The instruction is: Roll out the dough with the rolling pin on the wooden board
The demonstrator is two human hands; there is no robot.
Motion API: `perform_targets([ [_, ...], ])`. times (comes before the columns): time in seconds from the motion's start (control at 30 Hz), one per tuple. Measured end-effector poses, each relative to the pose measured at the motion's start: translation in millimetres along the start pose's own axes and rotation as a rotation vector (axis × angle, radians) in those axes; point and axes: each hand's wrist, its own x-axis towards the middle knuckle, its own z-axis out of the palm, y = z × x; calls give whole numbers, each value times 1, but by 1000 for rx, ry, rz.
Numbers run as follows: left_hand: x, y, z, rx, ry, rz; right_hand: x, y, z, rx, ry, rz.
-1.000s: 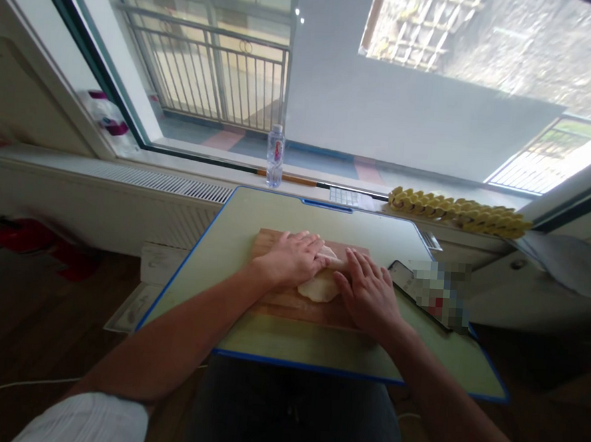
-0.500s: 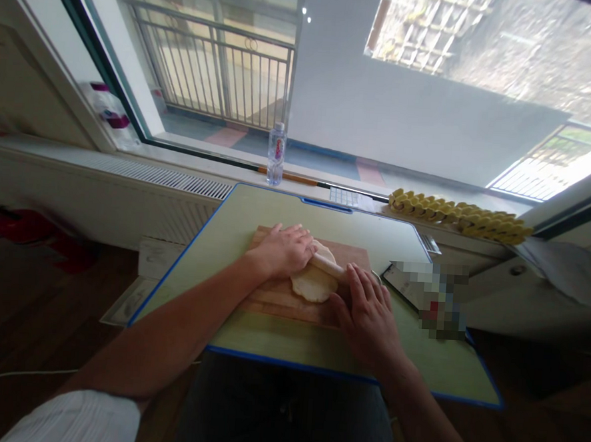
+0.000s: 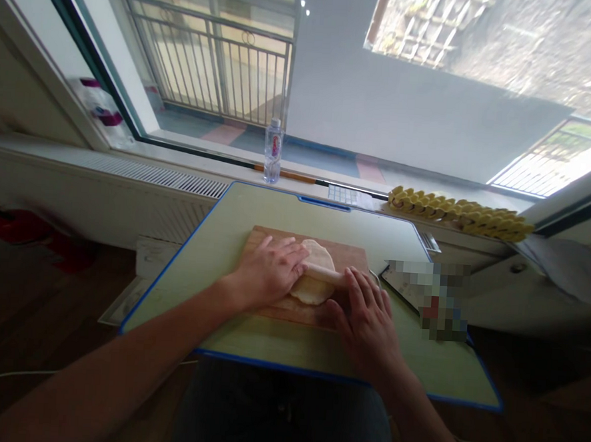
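Observation:
A thin, pale round of dough [image 3: 313,293] lies on a wooden cutting board [image 3: 350,248]. Across the dough rests a light wooden rolling pin [image 3: 323,274], its middle bare between my hands. My left hand [image 3: 271,267] covers the pin's left end, fingers laid over it and pointing right. Over the right end lie the fingers of my right hand [image 3: 370,312], the thumb apart on the near side. Both ends of the pin are hidden beneath my hands, as is the left edge of the dough.
The board sits on a pale green folding table [image 3: 271,209] with blue edging. A clipboard-like item [image 3: 402,284], partly pixelated, lies at the right. On the sill behind stand a clear bottle [image 3: 273,154] and yellow egg-carton-like trays [image 3: 456,214]. A red object [image 3: 19,226] is at far left.
My left hand has come nearer to me and left, taking the pin's left end with it, so the pin lies more level across the dough. My right hand has barely moved.

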Motion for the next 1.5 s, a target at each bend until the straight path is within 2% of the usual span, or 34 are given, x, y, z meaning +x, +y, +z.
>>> perform_targets([
  [0.23, -37, 19, 6, 18, 75, -33, 2, -2, -6, -15, -15, -14],
  [0.4, -58, 36, 12, 6, 99, -68, -10, -4, -8, 14, 26, -25],
  [0.53, -73, 48, 20, -41, 174, -85, -22, -4, -9, 39, 64, -37],
  [0.73, -85, 59, 30, -67, 268, -99, -31, -1, -14, 54, 71, -50],
  [0.9, -90, 62, 32, -73, 291, -86, -37, 0, -17, 53, 63, -46],
  [1.13, -80, 57, 30, -55, 236, -115, -32, 0, -13, 8, 56, -45],
  [1.37, -45, 38, 20, 24, 123, -207, 8, 3, -3, -73, -57, -35],
  [1.5, -27, 22, 19, 74, 101, -202, 28, 1, -4, -99, -141, -1],
])
